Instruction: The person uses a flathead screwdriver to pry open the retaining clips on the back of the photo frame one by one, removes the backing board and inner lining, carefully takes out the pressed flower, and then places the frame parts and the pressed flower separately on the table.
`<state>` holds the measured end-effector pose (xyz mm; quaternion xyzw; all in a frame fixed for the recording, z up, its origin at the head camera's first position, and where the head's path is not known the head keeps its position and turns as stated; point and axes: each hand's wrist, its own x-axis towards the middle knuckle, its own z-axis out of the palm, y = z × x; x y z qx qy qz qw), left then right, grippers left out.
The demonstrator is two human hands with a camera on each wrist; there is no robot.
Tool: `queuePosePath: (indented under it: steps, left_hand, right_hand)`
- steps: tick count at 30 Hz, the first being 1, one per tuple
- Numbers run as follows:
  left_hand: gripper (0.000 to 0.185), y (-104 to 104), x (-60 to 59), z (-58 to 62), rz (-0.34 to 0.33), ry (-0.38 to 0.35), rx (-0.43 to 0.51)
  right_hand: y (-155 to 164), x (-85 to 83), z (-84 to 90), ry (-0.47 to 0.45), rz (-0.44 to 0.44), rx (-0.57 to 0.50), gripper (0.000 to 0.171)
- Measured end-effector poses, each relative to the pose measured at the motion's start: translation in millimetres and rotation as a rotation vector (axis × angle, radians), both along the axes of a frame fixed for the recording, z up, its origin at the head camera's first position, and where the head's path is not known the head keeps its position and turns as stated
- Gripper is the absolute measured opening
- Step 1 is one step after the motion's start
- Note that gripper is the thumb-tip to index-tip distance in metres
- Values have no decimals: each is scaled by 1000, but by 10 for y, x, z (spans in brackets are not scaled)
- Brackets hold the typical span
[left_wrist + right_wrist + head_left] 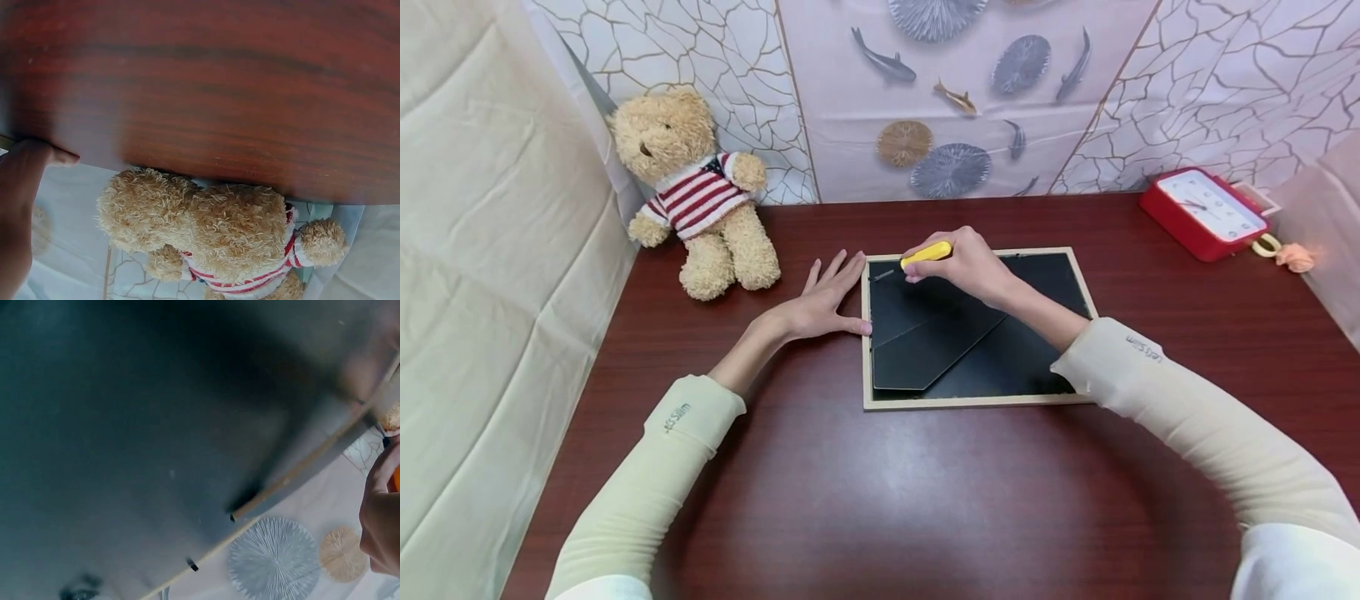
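Note:
A picture frame (973,401) lies face down on the dark red table, its black back panel (1045,283) and folded stand (925,346) showing. My right hand (966,265) grips a yellow-handled screwdriver (927,253), whose metal tip points at the frame's far left corner. My left hand (827,298) lies flat on the table with straight fingers, its thumb touching the frame's left edge. The right wrist view shows the black panel (137,425), the frame's wooden edge (300,467) and part of my right hand (381,519). Part of my left hand (22,200) shows in the left wrist view.
A teddy bear (700,196) in a striped sweater sits at the far left against the wall; the left wrist view shows the bear (219,228) too. A red clock (1206,212) lies at the far right, with a small peach object (1294,257) beside it. The table (880,500) stretches toward me.

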<state>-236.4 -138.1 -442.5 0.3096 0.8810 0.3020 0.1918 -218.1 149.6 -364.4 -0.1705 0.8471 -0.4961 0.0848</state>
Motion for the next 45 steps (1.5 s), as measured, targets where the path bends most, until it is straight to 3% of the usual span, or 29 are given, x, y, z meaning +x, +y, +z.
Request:
queuePosePath:
  steps: [6, 10, 14, 22, 35, 40, 45]
  left_hand:
    - [121, 11, 39, 33, -2, 2, -4]
    - [121, 1, 34, 11, -2, 3, -3]
    - [121, -9, 4, -32, 0, 5, 9]
    - [121, -23, -37, -84, -3, 11, 24]
    - [119, -25, 3, -79, 2, 17, -8]
    - [113, -56, 114, -74, -39, 86, -21]
    - [140, -128, 313, -23, -96, 124, -33]
  right_hand:
    - [-58, 5, -47, -29, -15, -14, 27]
    - [-136, 1, 2, 61, -10, 80, 24]
    - [-258, -29, 133, 160, 54, 180, 21]
    - [-495, -114, 313, 265, 165, 337, 15]
    - [-607, -87, 398, 248, 169, 425, 18]
    - [-383, 126, 431, 265, 124, 313, 17]
    - [-143, 520, 299, 178, 183, 183, 20]
